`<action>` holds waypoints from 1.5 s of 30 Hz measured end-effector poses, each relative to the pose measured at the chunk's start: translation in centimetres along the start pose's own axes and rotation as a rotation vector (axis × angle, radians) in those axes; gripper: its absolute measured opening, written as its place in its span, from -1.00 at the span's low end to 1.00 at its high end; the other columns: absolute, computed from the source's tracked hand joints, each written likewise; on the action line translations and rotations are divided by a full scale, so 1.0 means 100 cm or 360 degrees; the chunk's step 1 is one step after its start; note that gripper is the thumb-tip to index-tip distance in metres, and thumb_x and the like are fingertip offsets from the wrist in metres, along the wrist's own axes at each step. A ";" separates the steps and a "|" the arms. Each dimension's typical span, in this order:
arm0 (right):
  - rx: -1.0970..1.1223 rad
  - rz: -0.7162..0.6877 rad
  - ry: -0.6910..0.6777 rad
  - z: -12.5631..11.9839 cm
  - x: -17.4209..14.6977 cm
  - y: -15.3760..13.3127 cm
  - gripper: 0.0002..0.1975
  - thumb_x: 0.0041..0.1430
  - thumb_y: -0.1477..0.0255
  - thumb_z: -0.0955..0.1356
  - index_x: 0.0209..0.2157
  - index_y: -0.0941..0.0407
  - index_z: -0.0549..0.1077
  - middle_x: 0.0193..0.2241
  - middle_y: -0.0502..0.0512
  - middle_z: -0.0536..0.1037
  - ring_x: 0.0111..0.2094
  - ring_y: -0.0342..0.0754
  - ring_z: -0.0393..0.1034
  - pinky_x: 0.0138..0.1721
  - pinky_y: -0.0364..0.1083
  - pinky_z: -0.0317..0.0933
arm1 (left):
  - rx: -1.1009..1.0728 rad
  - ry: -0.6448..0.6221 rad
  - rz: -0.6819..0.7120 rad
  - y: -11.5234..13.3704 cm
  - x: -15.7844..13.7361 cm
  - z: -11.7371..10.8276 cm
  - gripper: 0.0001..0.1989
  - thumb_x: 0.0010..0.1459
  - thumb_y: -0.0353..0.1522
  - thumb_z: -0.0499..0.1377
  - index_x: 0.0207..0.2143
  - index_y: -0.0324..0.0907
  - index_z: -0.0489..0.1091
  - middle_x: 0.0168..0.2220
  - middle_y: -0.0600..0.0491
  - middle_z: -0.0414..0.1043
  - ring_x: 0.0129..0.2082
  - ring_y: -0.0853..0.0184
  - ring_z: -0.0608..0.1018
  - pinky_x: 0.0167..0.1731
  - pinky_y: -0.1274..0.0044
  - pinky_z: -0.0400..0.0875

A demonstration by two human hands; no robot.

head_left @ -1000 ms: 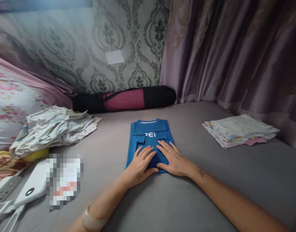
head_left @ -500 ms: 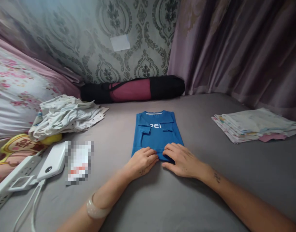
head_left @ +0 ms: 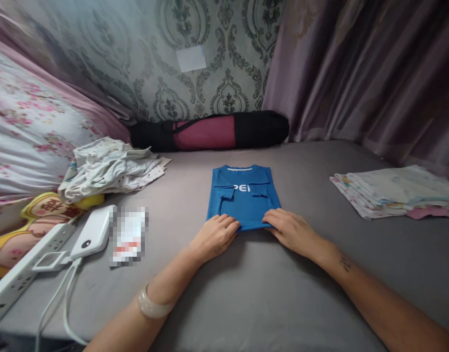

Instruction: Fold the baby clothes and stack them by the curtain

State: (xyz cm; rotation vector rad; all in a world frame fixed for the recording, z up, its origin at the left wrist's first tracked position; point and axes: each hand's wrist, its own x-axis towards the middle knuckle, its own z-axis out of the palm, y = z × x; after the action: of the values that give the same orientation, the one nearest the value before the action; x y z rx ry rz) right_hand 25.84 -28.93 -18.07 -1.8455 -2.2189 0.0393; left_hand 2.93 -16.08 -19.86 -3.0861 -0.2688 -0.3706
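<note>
A blue long-sleeved shirt [head_left: 242, 208] with white lettering lies on the grey bed sheet [head_left: 268, 293]. Its sides and sleeves are folded inward over the front, and the collar points away from me. At the left part of the near edge, my left hand [head_left: 217, 235] is closed on the fabric, fingers on top. My right hand [head_left: 291, 230] grips the same edge near its right corner, the thumb tucked underneath. Between the two hands the edge runs nearly straight. Parts of the near corners are hidden by my fingers.
Left are crumpled pale clothes [head_left: 114, 166], a power bank [head_left: 96, 230] with cables, a power strip [head_left: 33, 264], a blurred packet [head_left: 129, 237] and a yellow cartoon cushion [head_left: 41, 220]. A folded cloth stack [head_left: 396, 190] lies right. A black-and-red long bag [head_left: 206, 133] rests against the wall.
My right hand has slid right along the shirt's near edge, away from my left hand. That edge now looks straighter. The view has shifted slightly.
</note>
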 end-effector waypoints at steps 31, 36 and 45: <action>-0.0143 -0.0166 0.0068 -0.012 -0.049 -0.008 -0.42 0.10 0.78 0.14 0.09 0.15 0.42 0.04 0.13 0.50 0.02 -0.02 0.44 0.03 -0.03 0.35 | -0.0393 -0.0150 -0.0101 0.000 -0.051 -0.036 -0.34 0.02 -0.64 -0.05 0.20 -0.17 0.20 0.20 -0.08 0.30 0.22 0.29 0.33 0.18 0.41 0.26; -0.0001 -0.0141 -0.0086 -0.025 -0.062 -0.021 -0.44 0.15 0.73 0.15 0.10 0.05 0.42 0.04 0.07 0.50 0.01 -0.02 0.44 0.01 -0.04 0.34 | -0.0465 -0.0237 -0.0080 0.014 -0.064 -0.052 -0.35 0.04 -0.62 -0.05 0.21 -0.14 0.17 0.21 -0.06 0.28 0.20 0.28 0.34 0.15 0.42 0.28; 0.0388 0.0186 -0.0079 -0.036 -0.029 0.006 -0.73 0.29 0.40 0.22 -0.02 0.03 0.41 -0.19 0.05 0.60 -0.22 -0.02 0.50 -0.20 -0.12 0.30 | -0.0724 0.0024 -0.0704 -0.017 -0.037 -0.042 -0.69 0.24 -0.28 0.01 -0.04 -0.15 0.40 -0.40 0.07 0.50 -0.47 0.36 0.49 -0.40 0.56 0.35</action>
State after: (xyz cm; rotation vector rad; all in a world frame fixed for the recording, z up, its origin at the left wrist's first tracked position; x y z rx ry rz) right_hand 27.64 -32.13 -15.25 -1.8523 -2.0307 0.3645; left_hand -1.92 -15.19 -16.64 -3.4353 -1.0066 -0.5278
